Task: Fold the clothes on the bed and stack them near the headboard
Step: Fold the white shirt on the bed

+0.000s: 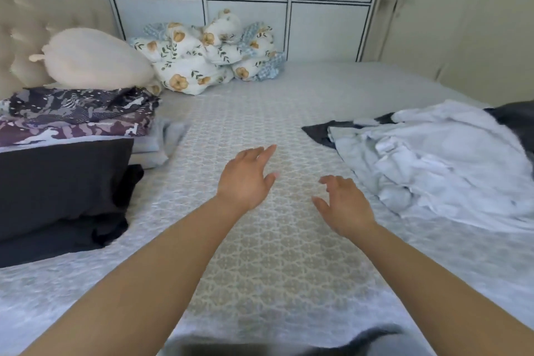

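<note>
Pale-blue crumpled garment (439, 159) sits on the right side of the bed (260, 254), w/ a dark piece (320, 131) poking out from under it. That's my unfolded pile, prob. kept on that side so the middle stays free as a folding surface. Left hand (245, 179) is over the patterned cover, fingers straight and spread, holding nothing. Right hand (344, 205) is just beside it, fingers loosely curled, also empty, angled toward the pale garment; I judge that's the next grab. Folded stack (78, 118) of purple-print pieces lies at the left by the tufted headboard (26, 37), w/ folded black items (57, 182) in front of it. So part of the job looks done. Cream pillow (95, 59) and floral blanket (208, 58) are bunched at the far side, clear of the stack.
</note>
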